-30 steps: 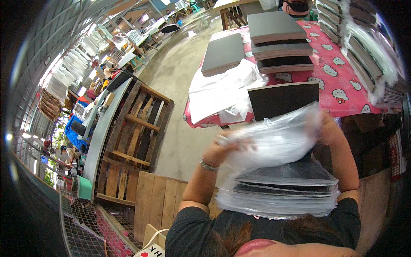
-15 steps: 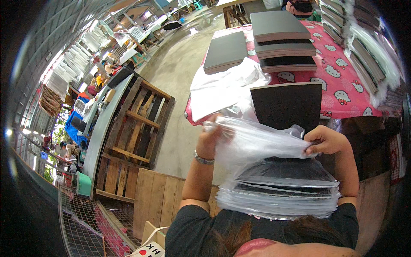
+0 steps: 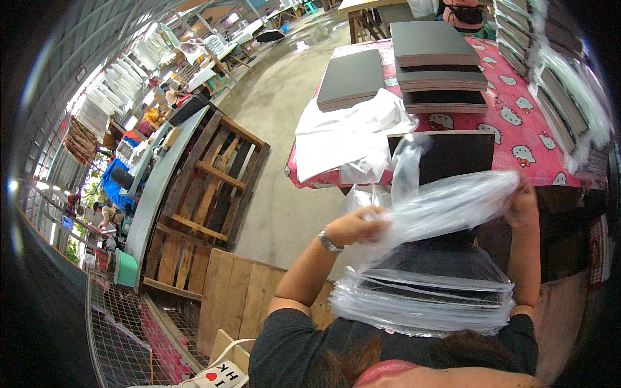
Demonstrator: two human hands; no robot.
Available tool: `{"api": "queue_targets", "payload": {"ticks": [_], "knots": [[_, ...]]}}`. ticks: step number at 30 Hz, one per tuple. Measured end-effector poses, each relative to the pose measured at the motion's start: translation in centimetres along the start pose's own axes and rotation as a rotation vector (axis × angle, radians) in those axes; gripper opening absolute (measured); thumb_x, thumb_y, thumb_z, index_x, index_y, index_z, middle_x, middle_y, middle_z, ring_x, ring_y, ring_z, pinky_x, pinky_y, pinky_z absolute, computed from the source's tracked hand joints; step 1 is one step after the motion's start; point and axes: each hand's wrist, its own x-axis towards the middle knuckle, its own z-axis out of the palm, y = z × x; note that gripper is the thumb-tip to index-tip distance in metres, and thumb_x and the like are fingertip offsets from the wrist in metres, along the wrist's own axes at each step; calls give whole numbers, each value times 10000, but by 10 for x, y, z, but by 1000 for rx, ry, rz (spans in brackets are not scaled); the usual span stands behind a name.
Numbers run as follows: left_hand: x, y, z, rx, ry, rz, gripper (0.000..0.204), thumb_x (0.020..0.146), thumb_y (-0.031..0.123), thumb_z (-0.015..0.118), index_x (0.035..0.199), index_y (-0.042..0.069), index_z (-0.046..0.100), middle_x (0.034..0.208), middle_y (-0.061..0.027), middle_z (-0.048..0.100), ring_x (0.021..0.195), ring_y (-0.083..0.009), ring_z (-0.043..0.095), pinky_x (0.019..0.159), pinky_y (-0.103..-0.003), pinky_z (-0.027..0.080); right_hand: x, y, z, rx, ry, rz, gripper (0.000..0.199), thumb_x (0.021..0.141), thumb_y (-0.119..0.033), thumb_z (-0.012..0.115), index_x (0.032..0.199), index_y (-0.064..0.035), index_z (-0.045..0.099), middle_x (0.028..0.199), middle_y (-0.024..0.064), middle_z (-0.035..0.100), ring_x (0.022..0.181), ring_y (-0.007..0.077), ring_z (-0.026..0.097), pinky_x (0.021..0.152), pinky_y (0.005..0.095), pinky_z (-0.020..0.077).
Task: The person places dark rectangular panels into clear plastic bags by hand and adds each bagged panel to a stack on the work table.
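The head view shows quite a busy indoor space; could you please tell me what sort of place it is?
Probably a workshop or packing area, judging by the clear plastic sheeting in hand, the stacked dark panels on the pink patterned tablecloth, and the metal-framed roof.

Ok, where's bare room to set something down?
Pink tablecloth, between central grey stacks and plastic-wrapped stacks at right. Concrete floor, between wooden pallet and tablecloth. Crowded: tablecloth's left, under white sheeting and lone grey stack; near side, where left hand and right hand hold clear plastic above bagged stack.
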Motion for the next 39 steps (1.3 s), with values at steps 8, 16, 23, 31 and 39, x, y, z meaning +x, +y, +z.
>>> {"api": "queue_targets", "payload": {"ticks": [8,16,23,31,39], "knots": [[26,67,-5,-531,12,426,633,727,222,658,1231,-82,423,980,-251,627,858,-293,640,735,-388,510,36,-13,-9,-37,141,86,440,739,-184,642,1133,-89,470,779,-15,457,624,45,461,537,167,381],[116,66,10,670,877,404,430,849,118,467,1270,46,421,713,-266,589,677,-397,598,655,-465,445,63,22,-10,-1547,424,-231,630,711,87,444,1306,-115,477,959,170,448,854,327,505,804,372,435],[51,34,31,766,706,622,342,817,85,520,1149,10,551,920,-232,630,683,-250,606,673,-321,467,4,-2,34,-1451,419,-279,461,685,96,496,1114,-47,591,926,126,494,870,243,542,737,318,448],[-26,70,21,333,132,-80,288,761,248,704,864,-20,677,645,38,562,565,-58,493,481,-221,366,-32,-60,37,-304,151,366,229,676,-105,708,858,8,629,735,36,615,690,96,571,651,225,442],[92,-119,-60,324,-287,-466,320,831,274,619,1034,27,607,797,-17,600,699,-82,537,574,-259,428,-113,124,-104,152,240,847,270,716,-134,701,945,-24,610,829,71,633,732,143,619,614,286,529]]}}
